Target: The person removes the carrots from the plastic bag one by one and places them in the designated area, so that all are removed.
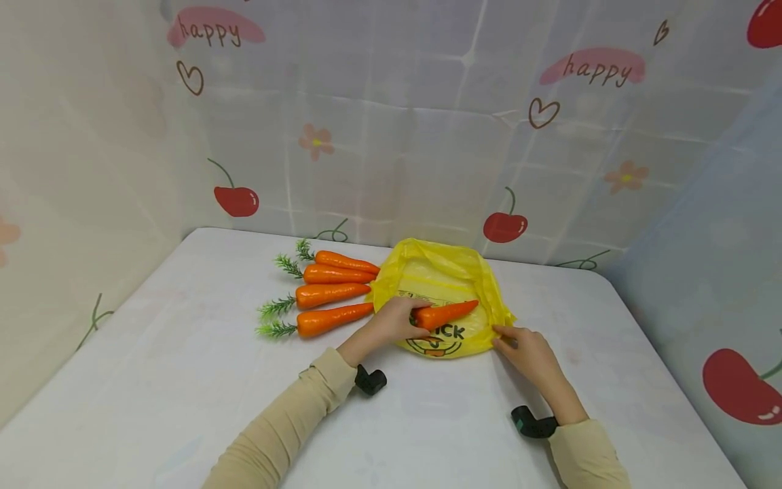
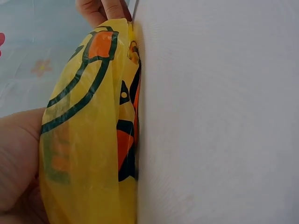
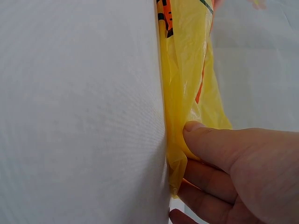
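Observation:
A yellow plastic bag [image 1: 421, 261] with dark lettering and a printed picture lies on the table, its mouth spread open. My left hand [image 1: 394, 320] grips an orange carrot [image 1: 451, 314] by its thick end, and the tip points right across the bag's opening. The carrot's top is hidden under the fingers. At the bag's lower right edge, my right hand [image 1: 528, 350] pinches the plastic between thumb and fingers, also visible in the right wrist view. The near side of the bag [image 2: 88, 144] stands up in front of my left hand in the left wrist view.
Several more carrots with green leafy tops, the nearest one [image 1: 332, 320] among them, lie side by side left of the bag, tips toward it. A white cloth covers the table [image 1: 427, 421]. Behind it hangs a printed curtain [image 1: 391, 136].

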`<state>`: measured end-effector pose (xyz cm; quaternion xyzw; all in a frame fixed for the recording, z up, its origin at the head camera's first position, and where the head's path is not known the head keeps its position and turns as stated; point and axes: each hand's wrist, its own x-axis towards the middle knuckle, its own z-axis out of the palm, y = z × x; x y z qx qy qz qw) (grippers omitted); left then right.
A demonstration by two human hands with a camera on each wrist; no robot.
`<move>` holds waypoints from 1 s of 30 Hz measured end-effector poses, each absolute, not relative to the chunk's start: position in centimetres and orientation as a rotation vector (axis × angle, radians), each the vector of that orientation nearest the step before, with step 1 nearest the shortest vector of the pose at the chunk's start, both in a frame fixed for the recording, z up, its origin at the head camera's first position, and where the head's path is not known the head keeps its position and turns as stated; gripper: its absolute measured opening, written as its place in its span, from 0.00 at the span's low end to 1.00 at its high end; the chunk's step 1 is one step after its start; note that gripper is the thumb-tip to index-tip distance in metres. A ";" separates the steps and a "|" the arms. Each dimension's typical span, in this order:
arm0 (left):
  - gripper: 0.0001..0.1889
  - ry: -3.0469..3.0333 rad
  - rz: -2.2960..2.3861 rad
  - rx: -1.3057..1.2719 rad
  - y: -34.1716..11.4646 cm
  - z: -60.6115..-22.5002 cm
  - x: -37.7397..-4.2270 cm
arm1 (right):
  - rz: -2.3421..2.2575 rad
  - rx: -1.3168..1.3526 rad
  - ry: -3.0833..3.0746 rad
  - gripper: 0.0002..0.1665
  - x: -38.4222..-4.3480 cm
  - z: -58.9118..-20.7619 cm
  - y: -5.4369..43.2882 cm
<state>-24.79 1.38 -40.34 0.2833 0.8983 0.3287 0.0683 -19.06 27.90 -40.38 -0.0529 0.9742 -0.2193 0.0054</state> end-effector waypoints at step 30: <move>0.29 2.567 1.393 0.718 -0.5 -37.6 -24.3 | -0.671 -0.143 3.044 0.24 -19.0 -40.3 27.8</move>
